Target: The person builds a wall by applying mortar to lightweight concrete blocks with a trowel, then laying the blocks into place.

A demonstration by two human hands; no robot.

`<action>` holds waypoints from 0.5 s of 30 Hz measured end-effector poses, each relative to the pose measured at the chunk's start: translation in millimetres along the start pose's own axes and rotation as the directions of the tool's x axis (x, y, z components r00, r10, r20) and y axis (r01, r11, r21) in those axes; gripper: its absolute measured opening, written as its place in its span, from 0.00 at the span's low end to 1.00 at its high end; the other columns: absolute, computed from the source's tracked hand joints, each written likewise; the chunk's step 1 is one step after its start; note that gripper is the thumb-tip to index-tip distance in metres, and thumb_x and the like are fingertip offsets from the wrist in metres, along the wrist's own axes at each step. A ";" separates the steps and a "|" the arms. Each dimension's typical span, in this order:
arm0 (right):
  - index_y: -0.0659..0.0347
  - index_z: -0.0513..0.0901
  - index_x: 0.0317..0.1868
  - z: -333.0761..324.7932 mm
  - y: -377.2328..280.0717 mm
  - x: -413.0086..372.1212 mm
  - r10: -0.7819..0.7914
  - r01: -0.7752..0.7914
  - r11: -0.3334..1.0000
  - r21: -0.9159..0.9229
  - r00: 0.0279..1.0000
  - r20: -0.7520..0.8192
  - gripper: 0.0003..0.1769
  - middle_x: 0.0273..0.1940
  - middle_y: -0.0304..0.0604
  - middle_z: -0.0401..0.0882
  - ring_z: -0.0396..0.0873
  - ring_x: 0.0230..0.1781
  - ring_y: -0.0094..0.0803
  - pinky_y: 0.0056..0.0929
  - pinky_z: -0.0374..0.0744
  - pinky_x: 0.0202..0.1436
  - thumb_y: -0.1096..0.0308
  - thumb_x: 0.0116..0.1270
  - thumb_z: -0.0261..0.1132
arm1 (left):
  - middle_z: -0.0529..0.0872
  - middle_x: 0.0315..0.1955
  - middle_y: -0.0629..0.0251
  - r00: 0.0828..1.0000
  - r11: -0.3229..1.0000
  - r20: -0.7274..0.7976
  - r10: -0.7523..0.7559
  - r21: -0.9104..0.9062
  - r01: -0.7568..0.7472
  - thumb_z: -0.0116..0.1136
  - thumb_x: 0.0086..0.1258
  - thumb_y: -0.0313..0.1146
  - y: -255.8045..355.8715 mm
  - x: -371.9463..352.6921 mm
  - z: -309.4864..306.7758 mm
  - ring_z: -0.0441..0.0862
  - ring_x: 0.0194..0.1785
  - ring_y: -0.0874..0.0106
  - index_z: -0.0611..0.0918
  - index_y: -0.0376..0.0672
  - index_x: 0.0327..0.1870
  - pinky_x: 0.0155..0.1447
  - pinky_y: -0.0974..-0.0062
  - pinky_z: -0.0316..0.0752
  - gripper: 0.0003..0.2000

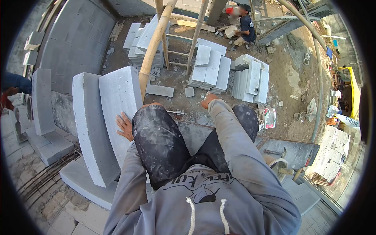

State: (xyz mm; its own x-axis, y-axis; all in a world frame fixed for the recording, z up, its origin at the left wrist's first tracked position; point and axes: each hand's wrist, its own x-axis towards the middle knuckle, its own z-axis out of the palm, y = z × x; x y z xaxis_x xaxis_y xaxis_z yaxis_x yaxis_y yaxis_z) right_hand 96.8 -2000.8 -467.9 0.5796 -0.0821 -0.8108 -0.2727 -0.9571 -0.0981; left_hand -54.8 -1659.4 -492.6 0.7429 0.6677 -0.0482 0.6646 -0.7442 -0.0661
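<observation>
My left hand (125, 126) lies flat with spread fingers on the face of a light grey block (119, 94) that stands upright on my left. A second upright block (92, 125) stands just beside it, further left. My right hand (209, 100) is stretched out past my right knee, above the ground far below; its fingers look curled, and whether they hold anything is too small to tell. Beyond it is a stack of pale blocks (211, 70). My knees are bent, in dusty dark trousers.
Bamboo poles (150, 51) rise in front of me. A person (246, 29) in dark clothes crouches below at the back. Another person's sleeve (15, 82) shows at the far left. A hammer (275, 152) lies on a board (293, 150) at the right, beside a bucket.
</observation>
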 end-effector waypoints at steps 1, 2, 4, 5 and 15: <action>0.62 0.63 0.61 -0.6 2.8 7.1 0.000 0.000 1.000 0.004 1.000 0.006 0.31 0.55 0.54 0.71 0.72 0.55 0.46 0.36 0.70 0.57 0.59 0.57 0.55 | 0.48 0.69 0.66 1.000 1.000 0.001 0.003 0.007 -0.003 0.44 0.64 0.54 1.8 0.8 -0.4 0.43 0.72 0.64 0.49 0.58 0.69 0.65 0.39 0.41 0.34; 0.60 0.56 0.64 -0.5 5.3 13.7 0.040 -0.041 0.999 0.028 0.999 0.025 0.34 0.57 0.55 0.68 0.70 0.57 0.46 0.36 0.69 0.58 0.61 0.57 0.54 | 0.48 0.69 0.66 1.000 1.000 -0.013 0.005 0.004 -0.005 0.45 0.64 0.53 2.6 0.8 -0.3 0.43 0.72 0.64 0.49 0.59 0.69 0.65 0.40 0.42 0.33; 0.58 0.50 0.68 5.4 12.5 29.1 0.076 -0.078 0.996 0.048 0.996 0.054 0.38 0.60 0.56 0.65 0.68 0.59 0.46 0.36 0.68 0.59 0.62 0.57 0.52 | 0.48 0.69 0.67 1.000 1.000 -0.024 0.002 0.008 -0.002 0.45 0.64 0.53 -4.2 -0.3 4.6 0.44 0.72 0.65 0.49 0.60 0.69 0.65 0.40 0.42 0.33; 0.57 0.46 0.69 6.5 17.0 39.2 0.052 -0.056 0.997 0.060 0.995 0.081 0.40 0.60 0.56 0.64 0.67 0.59 0.46 0.35 0.67 0.60 0.63 0.56 0.52 | 0.48 0.69 0.67 0.999 1.000 -0.042 -0.009 0.015 0.010 0.45 0.64 0.53 -4.8 2.1 9.9 0.43 0.72 0.66 0.49 0.60 0.69 0.65 0.40 0.41 0.33; 0.55 0.43 0.70 -23.4 -2.0 20.6 0.111 -0.122 0.974 0.193 0.992 0.064 0.42 0.61 0.57 0.63 0.66 0.60 0.44 0.34 0.64 0.62 0.62 0.56 0.52 | 0.48 0.69 0.68 0.998 1.000 -0.061 -0.001 -0.003 0.001 0.48 0.62 0.53 7.2 -2.3 -10.6 0.42 0.72 0.66 0.49 0.62 0.68 0.66 0.41 0.38 0.34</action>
State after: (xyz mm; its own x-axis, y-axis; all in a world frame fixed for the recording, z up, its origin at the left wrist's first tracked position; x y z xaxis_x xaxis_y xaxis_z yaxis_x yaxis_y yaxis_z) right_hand 127.3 -2007.1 -471.0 0.4956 -0.1705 -0.8517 -0.4842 -0.8683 -0.1079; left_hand -51.0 -1666.5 -482.4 0.7455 0.6664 0.0129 0.6657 -0.7435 -0.0632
